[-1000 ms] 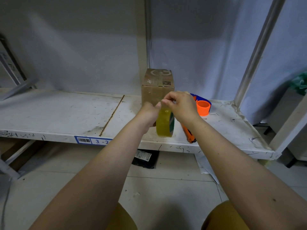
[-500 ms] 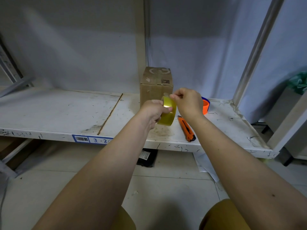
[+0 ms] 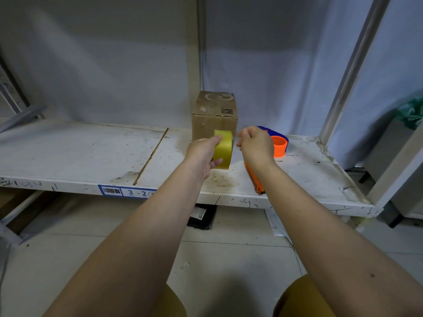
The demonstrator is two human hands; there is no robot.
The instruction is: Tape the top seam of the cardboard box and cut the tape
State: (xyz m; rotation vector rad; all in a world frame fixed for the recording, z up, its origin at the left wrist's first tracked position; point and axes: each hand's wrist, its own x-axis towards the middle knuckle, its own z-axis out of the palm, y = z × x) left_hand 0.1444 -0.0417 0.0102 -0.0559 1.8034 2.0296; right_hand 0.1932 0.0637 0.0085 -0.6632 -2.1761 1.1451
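Observation:
A small brown cardboard box (image 3: 214, 121) stands upright at the back of the white shelf (image 3: 80, 154), its top flaps shut. In front of it, my left hand (image 3: 201, 154) grips a yellow tape roll (image 3: 223, 148), held on edge above the shelf. My right hand (image 3: 255, 145) is just right of the roll, fingers pinched as on the tape's free end. The strip itself is too faint to make out. An orange utility knife (image 3: 255, 181) lies on the shelf under my right wrist, partly hidden.
An orange and blue tape dispenser (image 3: 279, 145) sits behind my right hand. A slanted metal post (image 3: 348, 69) rises at the shelf's right end. A blue label (image 3: 128, 192) marks the front edge. A black packet (image 3: 201, 216) lies on the floor below.
The roll has risen and turned on edge in front of the box. My right hand has drawn a little to the right, off the roll.

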